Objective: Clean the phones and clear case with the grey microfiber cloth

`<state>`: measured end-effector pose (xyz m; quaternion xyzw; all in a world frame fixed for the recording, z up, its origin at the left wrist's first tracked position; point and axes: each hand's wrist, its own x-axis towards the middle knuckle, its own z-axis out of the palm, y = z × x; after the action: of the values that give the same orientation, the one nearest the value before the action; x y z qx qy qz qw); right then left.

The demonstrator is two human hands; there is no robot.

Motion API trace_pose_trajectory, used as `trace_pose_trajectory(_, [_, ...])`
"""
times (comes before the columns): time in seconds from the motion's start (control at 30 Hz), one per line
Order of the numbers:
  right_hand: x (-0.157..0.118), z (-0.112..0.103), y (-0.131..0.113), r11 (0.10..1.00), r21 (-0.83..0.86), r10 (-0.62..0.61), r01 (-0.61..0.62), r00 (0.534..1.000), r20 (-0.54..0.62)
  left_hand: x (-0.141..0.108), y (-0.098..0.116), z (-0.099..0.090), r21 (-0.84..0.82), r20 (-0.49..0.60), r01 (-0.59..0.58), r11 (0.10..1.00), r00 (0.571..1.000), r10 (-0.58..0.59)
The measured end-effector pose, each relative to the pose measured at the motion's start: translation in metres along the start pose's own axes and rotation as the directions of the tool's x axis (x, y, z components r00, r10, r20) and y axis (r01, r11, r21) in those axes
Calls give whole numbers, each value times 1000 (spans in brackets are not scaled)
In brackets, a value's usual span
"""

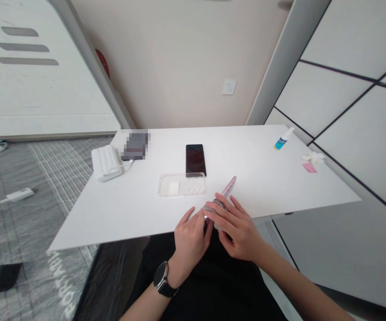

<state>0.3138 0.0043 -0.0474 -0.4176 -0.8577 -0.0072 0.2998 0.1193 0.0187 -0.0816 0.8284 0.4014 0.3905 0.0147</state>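
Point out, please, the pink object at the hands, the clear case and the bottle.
Pink object (229, 187): head view, its uncovered part.
Clear case (181, 185): head view, middle of its panel.
Bottle (281, 142): head view, its blue label.

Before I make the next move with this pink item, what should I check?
1. Pink item in hand: ok, left hand and right hand are around its near end.
2. Grip firmness: cannot tell, fingers hide most of the contact.
3. Dark phone on the table: ok, lying flat beyond the hands.
4. Clear case visibly separate from the phone: not ok, its far edge overlaps the phone's near end.
5. Blue-labelled bottle away from hands: ok, toward the far right.
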Motion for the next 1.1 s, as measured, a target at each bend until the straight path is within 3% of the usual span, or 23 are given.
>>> trace_pose_trajectory(0.07, [0, -2, 7, 994, -72, 82, -86, 995, -57, 1, 0, -1, -1, 2, -2, 1000, 1000, 2])
trace_pose_trajectory(0.17, [2, -7, 18, 951, -140, 246, -274, 951, -189, 2, 0, -1, -2, -6, 6, 1000, 1000, -6])
trace_pose_trajectory(0.23, [3, -8, 14, 969, -122, 200, -216, 970, -135, 2, -1, -1, -4, -16, 0, 1000, 1000, 0])
trace_pose_trajectory(0.3, [3, -8, 6, 996, -79, 53, -52, 999, 8, 1, -2, 0, -3, -26, -11, 1000, 1000, 11])
trace_pose_trajectory(0.37, [3, -9, 5, 997, -62, -38, 44, 995, 95, 0, -2, 1, 1, -29, -14, 1000, 999, 14])
trace_pose_trajectory(0.53, [5, -11, 21, 963, -146, 210, -225, 971, -109, 0, 0, 0, 8, 1, 23, 1000, 1000, -23])
trace_pose_trajectory(0.6, [5, -9, 15, 978, -115, 166, -174, 984, -68, 1, 0, 0, 4, 2, 20, 1000, 1000, -20])
trace_pose_trajectory(0.7, [3, -5, 1, 999, -46, -13, 17, 996, 85, 0, 0, 0, -4, -13, 5, 1000, 1000, -6])
trace_pose_trajectory(0.77, [2, -4, 3, 999, -49, 2, 1, 998, 59, 0, 0, 0, -3, -8, 11, 1000, 1000, -11])
trace_pose_trajectory(0.9, [4, 0, 11, 981, -38, 186, -193, 974, -131, 0, 0, 0, 2, 18, 30, 1000, 999, -30])
trace_pose_trajectory(1.03, [4, 6, -2, 1000, 19, -19, 18, 1000, 21, 0, -1, 0, -1, -22, -6, 1000, 1000, 6])
trace_pose_trajectory(1.1, [4, 7, -2, 999, -20, -45, 45, 998, 32, 0, 0, 0, 0, -20, -6, 1000, 1000, 6])
